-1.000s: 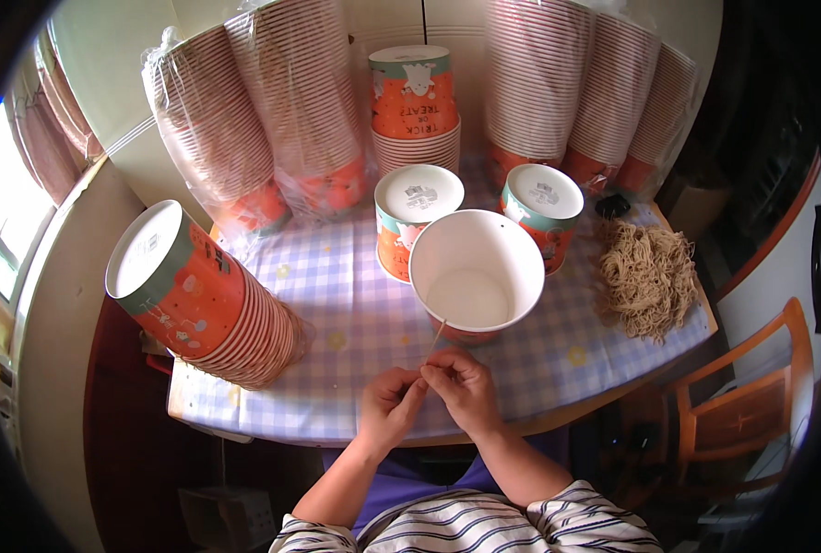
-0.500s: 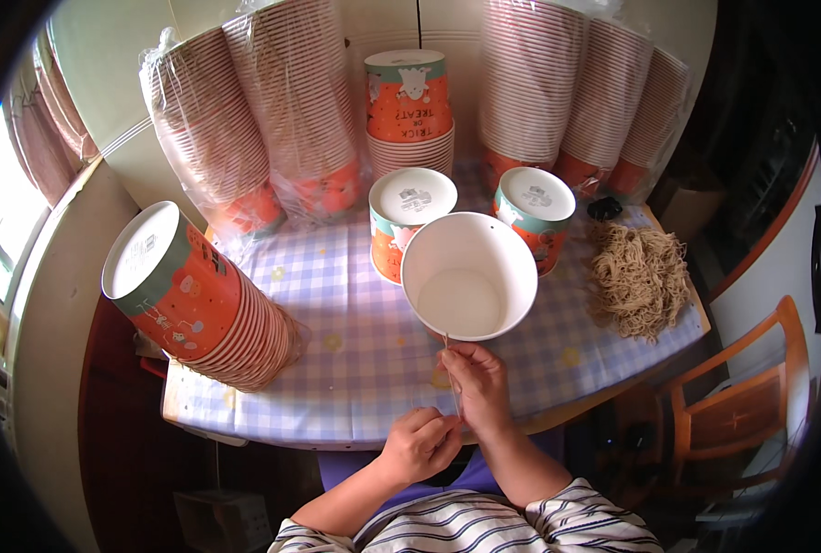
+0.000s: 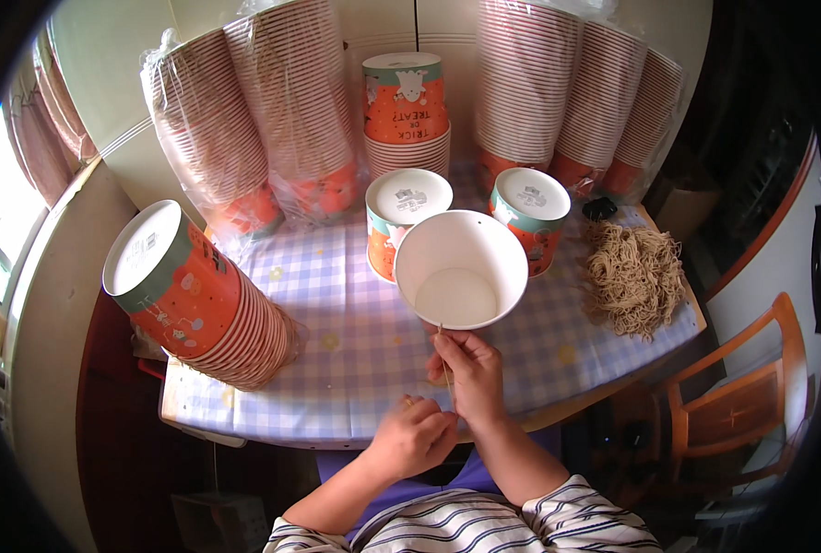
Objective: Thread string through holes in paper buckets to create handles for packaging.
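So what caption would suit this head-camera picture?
Right hand threads a thin string at a white paper bucket's rim; left hand pinches its lower end.

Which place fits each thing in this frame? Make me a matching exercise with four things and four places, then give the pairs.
Things:
1. open white paper bucket
2. heap of tan strings
3. lying stack of orange buckets
4. right hand

Places:
A. on its side at the left of the checked tablecloth
B. at the table's right end
C. just below the open bucket's near rim, pinching a thin string
D. at the middle of the table, mouth tipped toward the camera

Pairs: 1-D, 2-B, 3-A, 4-C
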`<state>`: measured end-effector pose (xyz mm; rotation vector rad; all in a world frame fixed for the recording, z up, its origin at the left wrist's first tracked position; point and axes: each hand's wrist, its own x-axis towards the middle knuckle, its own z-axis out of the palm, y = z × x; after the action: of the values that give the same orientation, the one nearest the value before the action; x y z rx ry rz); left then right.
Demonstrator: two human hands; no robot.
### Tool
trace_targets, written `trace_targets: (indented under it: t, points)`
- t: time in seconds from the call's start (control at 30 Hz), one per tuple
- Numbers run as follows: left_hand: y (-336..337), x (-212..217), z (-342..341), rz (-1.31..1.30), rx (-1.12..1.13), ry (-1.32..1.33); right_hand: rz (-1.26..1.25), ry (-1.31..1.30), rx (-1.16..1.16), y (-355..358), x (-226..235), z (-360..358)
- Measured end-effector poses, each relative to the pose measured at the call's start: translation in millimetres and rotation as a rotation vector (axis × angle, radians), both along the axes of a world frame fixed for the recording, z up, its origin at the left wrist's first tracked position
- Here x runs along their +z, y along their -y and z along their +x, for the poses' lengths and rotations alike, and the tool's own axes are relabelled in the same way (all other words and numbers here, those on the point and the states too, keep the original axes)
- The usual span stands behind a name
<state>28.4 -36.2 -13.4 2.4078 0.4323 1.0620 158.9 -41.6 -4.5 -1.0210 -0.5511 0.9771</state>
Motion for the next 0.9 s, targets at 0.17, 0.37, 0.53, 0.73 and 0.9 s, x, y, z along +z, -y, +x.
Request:
trace_targets:
  t: [0.17,0.37,0.53,0.73,0.9]
  points:
    - [-36,36,-12,0.126,0.194,-0.01,0.088,-0.242,0.079,2,-7,9]
    - [-81,74,23,0.413,0.115,-0.073,0.041,-0.251,0.003,14,7,17]
    - [-83,70,46,0.378,-0.082,-0.133,0.087,-0.145,-0.086,25,9,33]
    - [-70,66,61,0.266,-0.088,-0.113,0.129,-0.208,-0.069,37,-10,43]
    - [-65,73,61,0.213,-0.06,-0.164,-0.008,-0.192,0.021,30,-22,36]
